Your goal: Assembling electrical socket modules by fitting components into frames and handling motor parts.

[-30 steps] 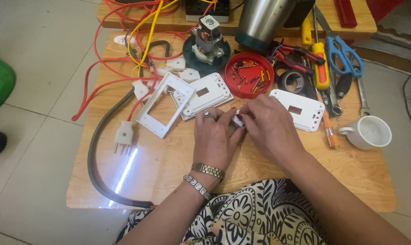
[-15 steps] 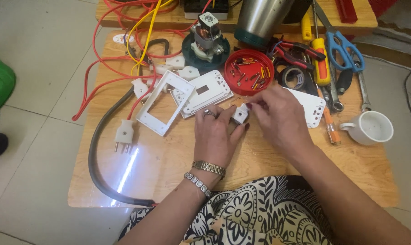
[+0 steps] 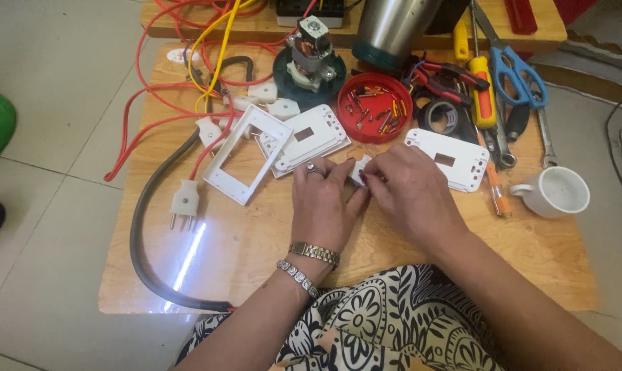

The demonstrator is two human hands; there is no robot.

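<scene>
At the far left of the wooden bench [image 3: 269, 268] a thick grey cable [image 3: 138, 233] curves down along the edge, and a white two-pin plug [image 3: 185, 201] lies beside it on the end of a red wire [image 3: 129, 127]. Next to the right, a white rectangular frame [image 3: 247, 154] lies flat, touching a white switch plate [image 3: 307, 137] with a small slot in its middle.

The left hand [image 3: 322, 206] rests on the bench just below that plate, a ring on one finger and a watch and a bracelet at the wrist. Its grip is closed on a small white switch part [image 3: 358, 170], pinched at the fingertips. The right hand [image 3: 410, 192] meets it from the other side, its grip also pinching the same small part, so the piece sits between both sets of fingertips, just above the bench near its middle.

Behind the hands stands a small motor [image 3: 311, 51] on a dark round base, and to its right a red lid [image 3: 374, 106] holds loose screws. A second white plate [image 3: 447, 159] lies just beside the right hand. Further right are a roll of black tape [image 3: 440, 115], a yellow-handled screwdriver [image 3: 482, 96], blue-handled scissors [image 3: 520, 72] and, near the edge, a white cup [image 3: 555, 192].
</scene>
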